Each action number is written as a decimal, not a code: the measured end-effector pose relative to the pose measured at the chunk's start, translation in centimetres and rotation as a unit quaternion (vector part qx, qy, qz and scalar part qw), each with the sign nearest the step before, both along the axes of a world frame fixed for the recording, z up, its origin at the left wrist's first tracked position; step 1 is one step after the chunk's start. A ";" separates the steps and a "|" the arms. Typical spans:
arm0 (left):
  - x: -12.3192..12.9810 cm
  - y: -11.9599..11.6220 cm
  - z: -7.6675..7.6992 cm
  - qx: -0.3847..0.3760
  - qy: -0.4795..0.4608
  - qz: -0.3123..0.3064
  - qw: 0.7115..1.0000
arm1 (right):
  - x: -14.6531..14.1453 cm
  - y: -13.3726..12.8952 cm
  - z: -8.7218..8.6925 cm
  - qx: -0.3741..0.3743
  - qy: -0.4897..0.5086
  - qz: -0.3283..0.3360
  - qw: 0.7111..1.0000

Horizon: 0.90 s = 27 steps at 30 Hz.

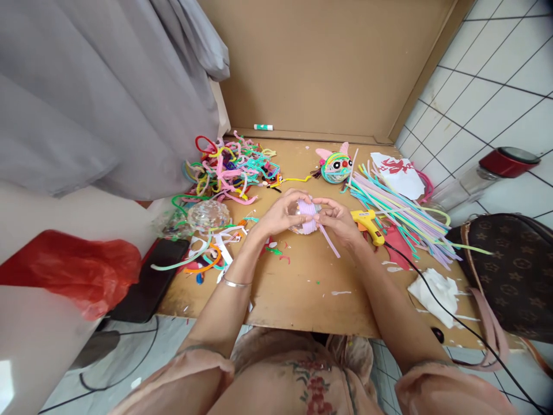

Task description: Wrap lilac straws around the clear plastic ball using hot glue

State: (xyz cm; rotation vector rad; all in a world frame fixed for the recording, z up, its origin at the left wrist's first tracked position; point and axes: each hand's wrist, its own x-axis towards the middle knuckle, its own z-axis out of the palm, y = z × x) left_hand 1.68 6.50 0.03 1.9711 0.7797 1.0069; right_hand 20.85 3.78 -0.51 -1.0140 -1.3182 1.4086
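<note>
A clear ball (306, 222), partly wrapped in rows of lilac pipe cleaner, is held between both hands above the middle of the table. My left hand (283, 216) curves round its left side, thumb on the front. At the right side my right hand (337, 220) pinches the lilac strip near the ball with thumb and finger. The strip's loose end (330, 241) hangs down to the right. A yellow glue gun (367, 226) lies just right of my right hand. Behind the ball stands a finished-looking wrapped ball with pink ears, eyes and a red nose (337, 166).
Tangled pipe cleaners (235, 170) and a clear bumpy ball (209, 215) are at the left. Straight pipe cleaners (401, 210), white tissue (436, 295), a brown bag (510, 271) and a red-lidded bottle (510, 164) are at the right. A black phone (151, 282) lies at the left edge.
</note>
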 end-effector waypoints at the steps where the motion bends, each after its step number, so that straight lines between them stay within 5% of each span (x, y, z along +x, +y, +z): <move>1: 0.0 0.0 0.1 0.011 0.005 -0.005 1.000 | 0.0 0.1 0.0 -0.001 -0.001 0.000 1.000; 20: -0.1 -0.5 0.3 0.068 0.128 -0.028 0.989 | 0.6 0.3 0.3 -0.014 0.009 0.011 1.000; 27: 0.6 -1.7 -0.2 0.147 0.243 0.062 0.957 | 1.2 0.8 0.3 -0.009 -0.003 0.039 0.999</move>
